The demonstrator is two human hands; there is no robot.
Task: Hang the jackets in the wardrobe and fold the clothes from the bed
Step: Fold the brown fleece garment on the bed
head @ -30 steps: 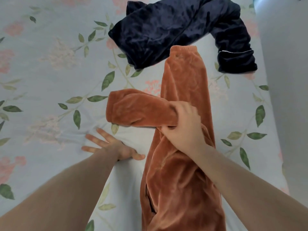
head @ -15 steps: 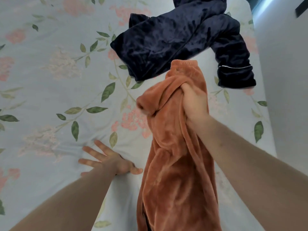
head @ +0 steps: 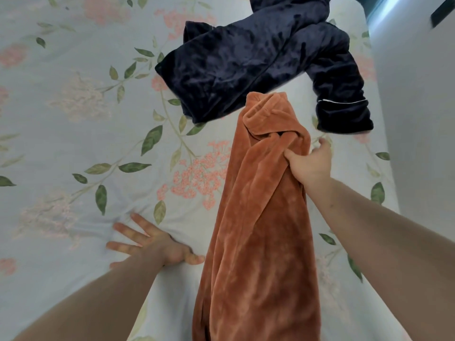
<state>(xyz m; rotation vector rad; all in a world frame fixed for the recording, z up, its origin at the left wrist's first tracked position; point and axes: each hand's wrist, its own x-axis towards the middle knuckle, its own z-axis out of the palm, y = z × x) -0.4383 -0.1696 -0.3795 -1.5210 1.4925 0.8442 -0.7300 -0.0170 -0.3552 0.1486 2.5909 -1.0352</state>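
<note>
Rust-orange velvet trousers (head: 261, 232) lie lengthwise down the floral bed sheet (head: 73, 119), both legs now stacked in one long strip. My right hand (head: 310, 163) grips the upper leg's fabric near its far end, on the right edge. My left hand (head: 152, 242) rests flat on the sheet just left of the trousers, fingers spread, holding nothing. A dark navy velvet top (head: 258, 60) lies crumpled beyond the trousers' far end, one white-piped cuff (head: 344, 114) reaching toward my right hand.
The bed's right edge (head: 384, 168) runs close beside my right arm, with a pale grey wall or floor (head: 418, 119) past it. Open sheet stretches to the left of my left hand.
My right hand has carried the trouser leg that lay folded out to the left across and up, laying it over the other leg. My left hand stayed pressed on the sheet.
</note>
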